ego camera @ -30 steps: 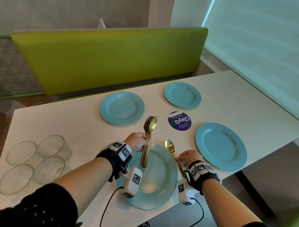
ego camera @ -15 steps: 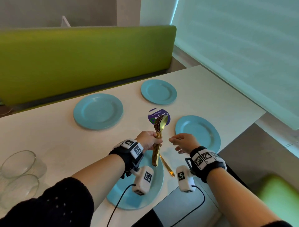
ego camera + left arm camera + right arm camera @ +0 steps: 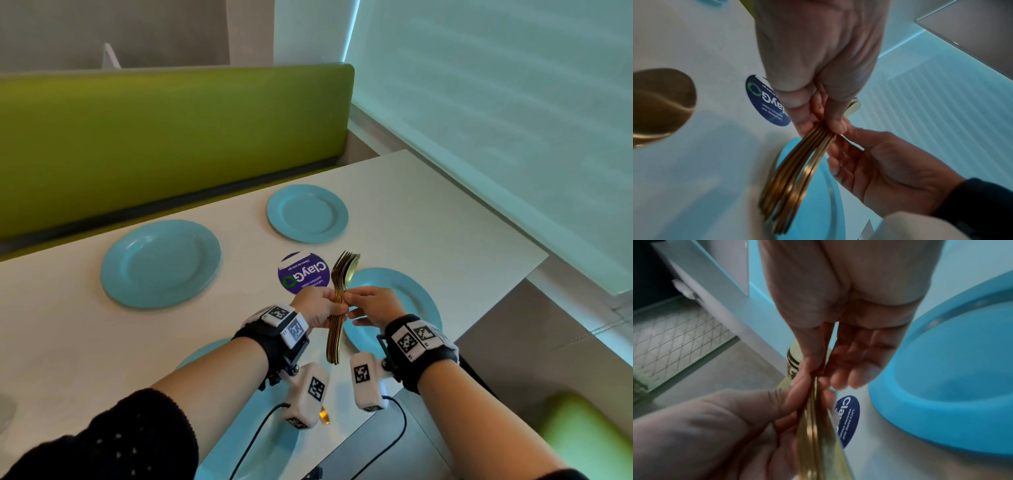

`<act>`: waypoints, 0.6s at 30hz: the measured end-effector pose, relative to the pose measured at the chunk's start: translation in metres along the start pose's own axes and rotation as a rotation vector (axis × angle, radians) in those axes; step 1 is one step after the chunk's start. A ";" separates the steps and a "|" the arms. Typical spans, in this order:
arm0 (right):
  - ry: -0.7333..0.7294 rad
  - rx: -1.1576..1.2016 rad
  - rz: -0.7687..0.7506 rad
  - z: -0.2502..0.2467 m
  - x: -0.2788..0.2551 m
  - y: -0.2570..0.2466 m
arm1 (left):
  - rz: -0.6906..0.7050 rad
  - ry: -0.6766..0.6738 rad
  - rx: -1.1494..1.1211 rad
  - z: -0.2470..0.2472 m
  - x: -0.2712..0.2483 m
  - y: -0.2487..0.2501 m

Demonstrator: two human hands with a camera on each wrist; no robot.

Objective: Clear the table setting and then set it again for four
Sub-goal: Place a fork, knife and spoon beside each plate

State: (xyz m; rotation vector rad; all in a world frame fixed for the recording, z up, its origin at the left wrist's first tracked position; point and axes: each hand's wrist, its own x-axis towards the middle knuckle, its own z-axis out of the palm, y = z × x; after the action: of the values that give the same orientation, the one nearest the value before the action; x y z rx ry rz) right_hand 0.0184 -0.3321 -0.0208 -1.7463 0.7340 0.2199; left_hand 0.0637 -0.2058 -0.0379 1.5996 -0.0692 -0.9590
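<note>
Now your right hand (image 3: 370,306) pinching the gold cutlery bundle (image 3: 337,318) gripped in your left hand (image 3: 317,308), no longer apart.

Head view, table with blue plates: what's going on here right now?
A person is setting the table. The left hand grips a bundle of gold cutlery upright, while the right hand pinches one piece at its edge, apparently to pull it out. Four blue plates are laid out; the nearest plate has a gold spoon beside it, mostly hidden by the wrist cameras.
</note>
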 end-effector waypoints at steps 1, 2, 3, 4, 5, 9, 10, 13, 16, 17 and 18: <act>-0.014 0.021 0.015 -0.006 0.005 -0.002 | -0.005 0.007 -0.001 0.004 0.005 0.004; -0.024 0.037 0.028 -0.011 0.011 -0.003 | -0.009 0.017 -0.004 0.007 0.011 0.007; -0.030 0.049 0.037 -0.015 0.015 -0.004 | -0.018 0.025 -0.004 0.009 0.015 0.010; -0.036 0.058 0.042 -0.020 0.022 -0.004 | -0.026 0.036 -0.005 0.013 0.022 0.014; -0.039 0.067 0.047 -0.023 0.026 -0.005 | -0.035 0.045 -0.002 0.015 0.026 0.016; -0.055 0.139 0.084 -0.038 0.046 -0.004 | -0.069 0.096 0.012 0.026 0.046 0.023; -0.057 0.163 0.093 -0.042 0.051 -0.003 | -0.078 0.110 0.007 0.028 0.051 0.023; -0.043 0.243 0.109 -0.058 0.062 -0.006 | -0.115 0.148 -0.045 0.031 0.061 0.025; 0.030 0.230 0.116 -0.080 0.077 -0.011 | -0.130 0.188 -0.078 0.030 0.068 0.026; 0.062 0.207 0.107 -0.088 0.084 -0.012 | -0.133 0.204 -0.092 0.029 0.070 0.027; 0.097 0.167 0.098 -0.098 0.091 -0.011 | -0.136 0.221 -0.104 0.028 0.072 0.027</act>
State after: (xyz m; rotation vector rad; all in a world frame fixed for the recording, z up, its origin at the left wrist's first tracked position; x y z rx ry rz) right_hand 0.0746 -0.4534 -0.0271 -1.5725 0.8844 0.1364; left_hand 0.1066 -0.2741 -0.0520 1.6196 0.2414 -0.8685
